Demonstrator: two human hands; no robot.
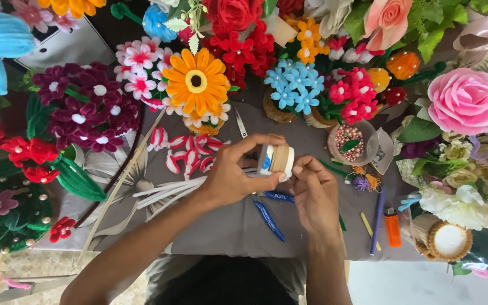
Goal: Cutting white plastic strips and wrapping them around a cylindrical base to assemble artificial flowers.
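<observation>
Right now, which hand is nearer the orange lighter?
Right. The right hand sits just left of the orange lighter in the picture, with a purple pen between them. The left hand is farther off, beyond the right, gripping a small roll.

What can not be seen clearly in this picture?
Head view only:
- small round container: far side hidden by left hand and right hand.
- blue pliers: jaws hidden under the hands.
- pink rose: stem lost among leaves.
- bead bowl: beads too small to count.
</observation>
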